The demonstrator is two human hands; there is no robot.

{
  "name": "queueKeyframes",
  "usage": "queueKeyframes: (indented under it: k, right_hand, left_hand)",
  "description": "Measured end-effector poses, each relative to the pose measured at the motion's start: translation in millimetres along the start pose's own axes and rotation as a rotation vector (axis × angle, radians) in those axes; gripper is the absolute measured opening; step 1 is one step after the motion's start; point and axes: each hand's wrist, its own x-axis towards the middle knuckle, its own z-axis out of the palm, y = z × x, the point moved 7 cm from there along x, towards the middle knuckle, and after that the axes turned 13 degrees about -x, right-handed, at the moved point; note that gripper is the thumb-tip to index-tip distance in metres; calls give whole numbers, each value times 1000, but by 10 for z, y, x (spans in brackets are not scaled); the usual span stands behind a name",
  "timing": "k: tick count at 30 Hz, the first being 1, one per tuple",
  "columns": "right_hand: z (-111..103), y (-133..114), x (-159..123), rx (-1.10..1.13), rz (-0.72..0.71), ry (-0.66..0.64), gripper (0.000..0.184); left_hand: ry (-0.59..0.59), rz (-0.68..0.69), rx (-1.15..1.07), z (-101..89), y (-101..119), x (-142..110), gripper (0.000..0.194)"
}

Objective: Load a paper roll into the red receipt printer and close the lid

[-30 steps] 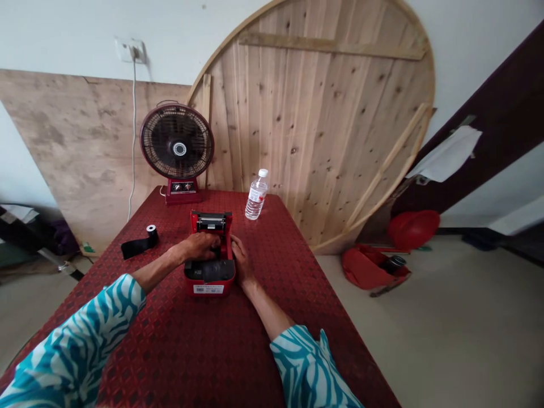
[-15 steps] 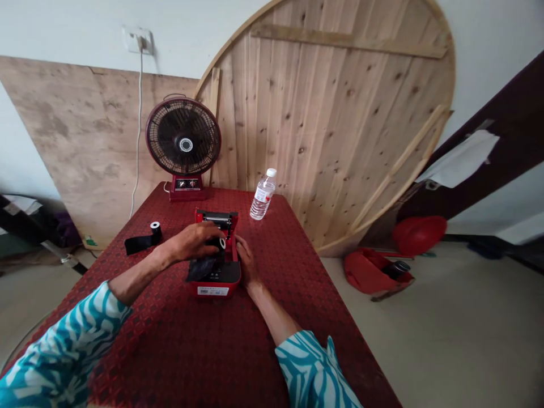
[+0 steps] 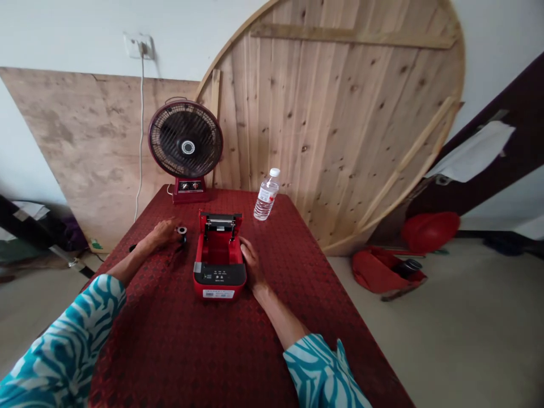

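A red label printer (image 3: 220, 272) stands on the table with its lid raised and its red inner bay bare. My right hand (image 3: 253, 263) grips the printer's right side. Left of the printer, my left hand (image 3: 164, 233) has its fingers closed at a small black roll with a pale core (image 3: 182, 231). A dark strip trails below that roll. The black end of another strip (image 3: 132, 247) pokes out beyond my left wrist; the roll it belongs to is hidden by the hand.
Behind the printer stand a dark red fan (image 3: 187, 147) and a clear water bottle (image 3: 266, 195). A patterned red cloth covers the table (image 3: 204, 351). A large round wooden board (image 3: 331, 124) leans on the wall. Red bags (image 3: 378, 269) lie on the floor at right.
My left hand has lifted the black roll out of the printer and carried it left, beside the other roll. The printer's bay now shows bare. My right hand stays at the printer's side.
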Motion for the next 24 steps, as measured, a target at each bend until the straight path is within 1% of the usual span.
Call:
queueKeyframes:
  k: [2, 4, 6, 8, 11, 13, 15, 17, 20, 22, 24]
  right_hand:
    - [2, 6, 3, -5, -9, -6, 36]
    - [0, 10, 6, -10, -14, -3, 36]
    - [5, 14, 9, 2, -10, -5, 36]
    - [12, 12, 12, 13, -13, -11, 36]
    - [12, 9, 19, -2, -25, -12, 35]
    - [8, 18, 25, -10, -25, -10, 34]
    - [5, 32, 31, -12, -22, -9, 34]
    - [5, 40, 35, -20, -23, -9, 35]
    - [1, 38, 34, -30, -29, -5, 35]
    - [-4, 37, 31, -35, -27, -5, 35]
    - [-7, 36, 27, -41, -23, -8, 35]
  left_hand:
    - [4, -13, 39, 65, -47, 22, 23]
    - [14, -7, 61, 34, -78, 12, 27]
    - [38, 3, 67, -84, -121, -51, 35]
    - [83, -8, 73, -257, -206, -173, 43]
    - [149, -92, 57, -489, -419, -410, 48]
    - [154, -149, 5, -547, -561, -531, 50]
    - [146, -173, -40, -538, -655, -570, 51]
    - [154, -174, -51, -507, -708, -518, 51]
    - [160, -171, -70, -458, -769, -339, 50]
    - [132, -174, -98, -426, -826, -223, 50]
    - [70, -179, -136, -389, -896, -156, 50]
